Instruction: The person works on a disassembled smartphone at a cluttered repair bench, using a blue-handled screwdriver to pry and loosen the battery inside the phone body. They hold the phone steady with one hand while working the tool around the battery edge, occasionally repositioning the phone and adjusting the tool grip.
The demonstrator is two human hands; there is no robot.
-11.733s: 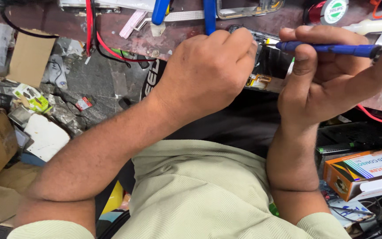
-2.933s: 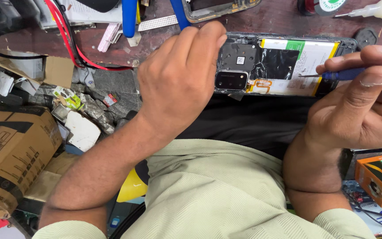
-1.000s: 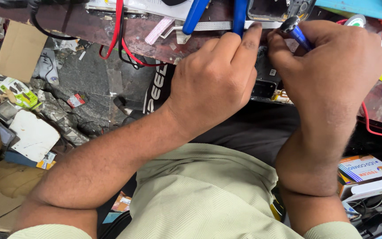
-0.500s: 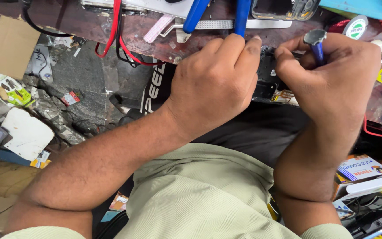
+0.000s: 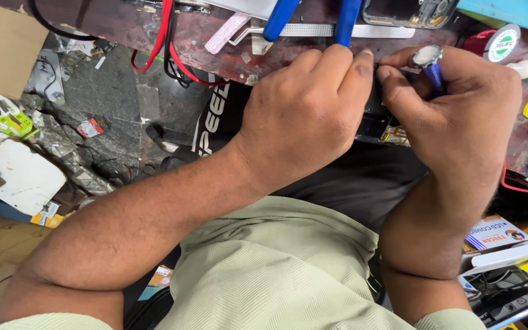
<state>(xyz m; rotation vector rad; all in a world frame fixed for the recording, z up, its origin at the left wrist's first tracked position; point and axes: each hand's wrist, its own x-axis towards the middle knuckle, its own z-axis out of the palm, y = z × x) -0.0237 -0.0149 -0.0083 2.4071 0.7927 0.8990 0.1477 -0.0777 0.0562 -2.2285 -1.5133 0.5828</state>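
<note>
white-orange box (image 5: 495, 234) lower right | round green-white label (image 5: 503, 43) top right | green-white packet (image 5: 2, 112) left

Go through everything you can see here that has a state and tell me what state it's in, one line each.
left hand: fingers curled, pressing down on the opened phone.
right hand: closed around the blue screwdriver.
blue screwdriver: upright in the fist, cap end showing, tip hidden.
opened phone: dark insides exposed, mostly hidden beneath both hands.
blue-handled pliers: lying on the bench, untouched.

Phone repair workshop: cluttered workbench (image 5: 215, 58), blue-handled pliers (image 5: 313, 18), red wires (image 5: 166, 43), opened phone frame (image 5: 407, 12).
</note>
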